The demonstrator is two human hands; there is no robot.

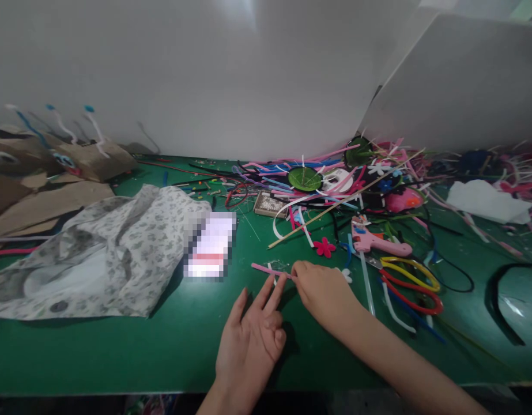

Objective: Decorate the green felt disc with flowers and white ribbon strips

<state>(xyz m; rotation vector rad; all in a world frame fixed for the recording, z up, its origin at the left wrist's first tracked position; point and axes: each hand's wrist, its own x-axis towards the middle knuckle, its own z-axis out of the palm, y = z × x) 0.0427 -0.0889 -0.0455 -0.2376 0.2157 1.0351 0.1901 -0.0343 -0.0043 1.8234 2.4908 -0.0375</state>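
One view, head. Pink strip lies just beyond the fingers, near the middle of the green tabletop; its left end is free, and a small white strip appears to cross it. Contact between the two strips: cannot tell.

Method, as judged: a light pinch at one end, with two fingertips steadying the strip partway along, should give control without crushing it. Best kept low, so the free end does not swing. The white strip could snag, so watch the crossing. Keep the forearm off the pink glue gun and the scissors, both to the right.

Hands. Left hand: palm up, fairly wide; thumb spread, index and middle fingers extended to the pink strip, the other two curled in. The two fingertips are at the strip; whether they grip it, cannot tell. Right hand: back upward, fingers bunched narrow in a pinch at the strip's right end; exact fingertip placement hidden.

Nearby: pink flower beyond the right hand; thin wooden stick farther back; patterned cloth on the left.
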